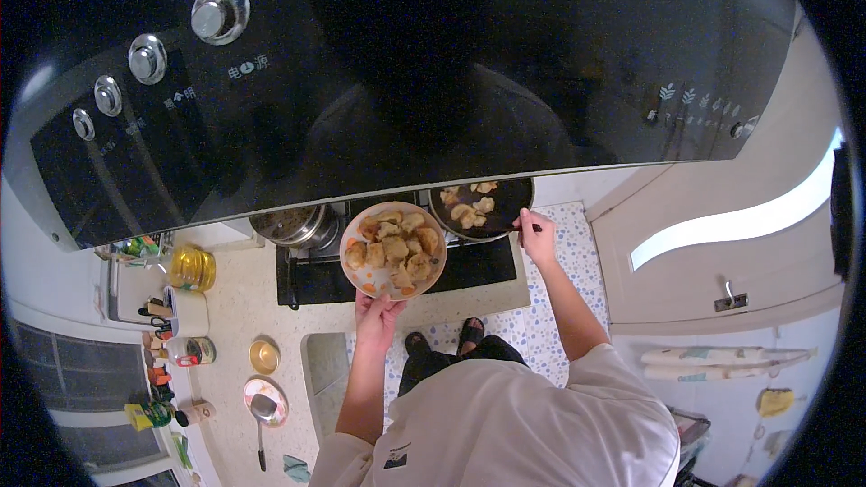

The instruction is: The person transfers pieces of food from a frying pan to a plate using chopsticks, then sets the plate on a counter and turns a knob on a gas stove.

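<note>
My left hand (379, 316) grips the near rim of a round plate (360, 279) with an orange pattern. Browned chunks of food (394, 248) are piled on it, leaving part of its lower left bare. The plate is held above the front of the black gas stove (473, 269). My right hand (536, 237) is closed around the handle of a dark frying pan (504, 213). Several pale, lightly browned pieces (468, 215) lie in that pan. Its far edge is hidden under the range hood.
The black range hood (433, 95) covers the upper view. A lidded pot (291, 224) sits on the left burner. On the left counter are an oil jug (192, 268), a gold-coloured bowl (264, 356) and a small plate (276, 412) bearing a ladle (262, 411). A door (683, 250) stands right.
</note>
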Demonstrator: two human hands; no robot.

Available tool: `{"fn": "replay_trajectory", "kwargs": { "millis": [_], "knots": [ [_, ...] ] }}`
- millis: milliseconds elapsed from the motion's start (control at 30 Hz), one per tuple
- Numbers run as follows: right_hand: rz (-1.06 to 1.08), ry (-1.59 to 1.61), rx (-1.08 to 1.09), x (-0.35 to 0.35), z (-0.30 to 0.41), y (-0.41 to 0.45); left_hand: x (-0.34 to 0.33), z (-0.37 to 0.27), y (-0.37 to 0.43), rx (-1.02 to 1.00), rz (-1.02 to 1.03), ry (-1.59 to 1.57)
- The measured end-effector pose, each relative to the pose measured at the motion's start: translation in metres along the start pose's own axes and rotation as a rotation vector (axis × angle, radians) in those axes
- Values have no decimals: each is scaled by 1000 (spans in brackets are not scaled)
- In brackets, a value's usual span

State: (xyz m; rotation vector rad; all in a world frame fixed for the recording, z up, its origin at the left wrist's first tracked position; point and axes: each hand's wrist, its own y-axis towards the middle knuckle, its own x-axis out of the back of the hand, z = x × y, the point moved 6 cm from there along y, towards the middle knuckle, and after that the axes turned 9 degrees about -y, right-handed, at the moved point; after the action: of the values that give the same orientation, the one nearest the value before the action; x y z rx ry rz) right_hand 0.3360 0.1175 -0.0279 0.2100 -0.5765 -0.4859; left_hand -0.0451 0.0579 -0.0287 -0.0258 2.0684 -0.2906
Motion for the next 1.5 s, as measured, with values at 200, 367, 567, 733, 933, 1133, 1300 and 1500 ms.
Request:
{"fn": "replay_trajectory", "kwargs": {
  "millis": [200, 367, 567, 733, 933, 1133, 1300, 1500],
  "knots": [
    [31, 210, -315, -28, 0, 2, 10, 1, 1, 12, 6, 12],
    [-249, 147, -220, -24, -37, 6, 9, 7, 4, 15, -4, -5],
    [-418, 444, -478, -7, -49, -2, 17, 6, 4, 19, 40, -9],
    [-423, 609, -595, 13, -43, -3, 14, 11, 11, 42, 8, 31],
    [-348, 791, -567, 31, 11, 4, 4, 26, 31, 89, 26, 95],
    [-188, 830, -526, 21, 87, -6, -15, 42, 44, 147, 76, 72],
    [-42, 788, -480, 4, 128, -34, -24, 47, 45, 173, 88, 98],
    [67, 657, -365, 13, 150, -39, -22, 51, 43, 173, 66, 78]
  ]
}}
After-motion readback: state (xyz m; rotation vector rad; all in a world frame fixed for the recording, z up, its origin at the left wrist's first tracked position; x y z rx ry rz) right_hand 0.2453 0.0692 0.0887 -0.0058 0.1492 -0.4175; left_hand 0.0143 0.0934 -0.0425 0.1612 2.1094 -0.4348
